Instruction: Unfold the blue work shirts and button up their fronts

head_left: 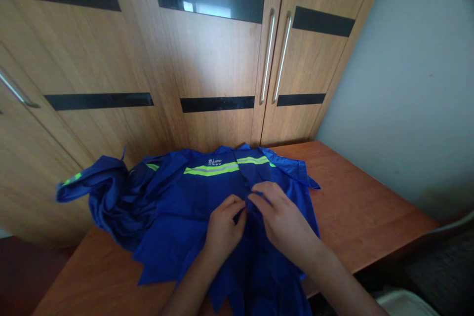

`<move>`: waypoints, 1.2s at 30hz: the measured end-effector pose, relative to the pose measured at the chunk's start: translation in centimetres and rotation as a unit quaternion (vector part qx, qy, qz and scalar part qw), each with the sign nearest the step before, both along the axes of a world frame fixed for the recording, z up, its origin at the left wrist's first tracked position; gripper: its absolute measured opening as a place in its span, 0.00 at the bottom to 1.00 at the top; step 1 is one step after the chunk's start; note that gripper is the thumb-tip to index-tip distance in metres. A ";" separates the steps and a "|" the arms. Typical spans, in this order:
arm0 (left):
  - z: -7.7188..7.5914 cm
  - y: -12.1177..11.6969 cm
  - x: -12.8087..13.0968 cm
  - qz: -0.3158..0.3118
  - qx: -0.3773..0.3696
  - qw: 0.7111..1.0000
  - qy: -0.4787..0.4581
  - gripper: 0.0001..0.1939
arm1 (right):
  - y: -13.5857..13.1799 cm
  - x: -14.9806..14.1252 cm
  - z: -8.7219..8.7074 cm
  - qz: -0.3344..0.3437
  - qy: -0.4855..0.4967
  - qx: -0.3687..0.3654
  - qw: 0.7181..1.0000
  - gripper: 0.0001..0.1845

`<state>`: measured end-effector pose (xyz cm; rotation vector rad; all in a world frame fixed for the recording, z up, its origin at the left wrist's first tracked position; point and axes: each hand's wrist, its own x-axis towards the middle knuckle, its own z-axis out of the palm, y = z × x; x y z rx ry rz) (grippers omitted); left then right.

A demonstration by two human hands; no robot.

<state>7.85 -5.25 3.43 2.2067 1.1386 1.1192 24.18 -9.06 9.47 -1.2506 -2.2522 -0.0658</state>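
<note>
A blue work jacket [185, 237] lies spread on the table, front side up, with yellow-green and grey reflective stripes across the chest. White printing shows above the left-hand stripe. At the middle of the jacket's front, my left hand [226, 224] pinches the fabric edge between thumb and forefinger. Just right of it, my right hand [276, 212] has its thumb and fingers closed on the same front edge. Whatever small part lies between the fingertips is too dark to make out. One sleeve is bunched at the left; the jacket's lower part hangs toward me.
The reddish-brown wooden table [355, 207] extends to the right beyond the jacket. Behind it stands a wooden wardrobe [218, 59] with black strips and metal handles. A pale wall [414, 98] rises at right, and a dark grey chair-like shape [440, 266] sits at lower right.
</note>
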 end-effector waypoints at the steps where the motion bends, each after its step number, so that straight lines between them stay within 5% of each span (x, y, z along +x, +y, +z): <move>1: -0.1 -0.1 0.0 0.001 0.005 1.000 0.008 0.11 | 0.0 -0.4 0.2 0.038 0.007 -0.010 0.999 0.23; 3: -0.3 -0.2 0.1 0.004 0.011 1.000 0.012 0.12 | 0.3 -1.1 0.0 0.048 0.029 -0.047 0.997 0.24; 8: -0.3 -0.3 0.1 0.012 -0.011 1.000 -0.001 0.12 | 1.0 -1.9 -2.6 -0.078 0.099 -0.099 0.987 0.07; 13: -0.2 -0.1 0.2 0.017 -0.027 0.999 -0.020 0.12 | 0.8 -1.5 -4.5 -0.067 0.149 -0.067 0.984 0.09; 19: -0.2 0.1 0.1 0.019 -0.033 0.999 -0.038 0.09 | 0.6 -0.7 -5.8 -0.071 0.096 -0.014 0.993 0.10; 25: -0.2 0.0 0.1 0.005 -0.029 0.999 -0.033 0.08 | 0.5 -0.5 -6.2 -0.085 0.054 0.006 0.995 0.13; 31: 0.1 -0.1 0.1 -0.017 -0.023 1.000 -0.011 0.11 | 1.0 0.1 -6.0 -0.039 0.128 -0.021 0.991 0.13; 36: 0.2 -0.1 0.2 -0.028 -0.025 0.999 -0.014 0.12 | 1.2 -0.3 -6.3 -0.067 0.164 -0.028 0.984 0.13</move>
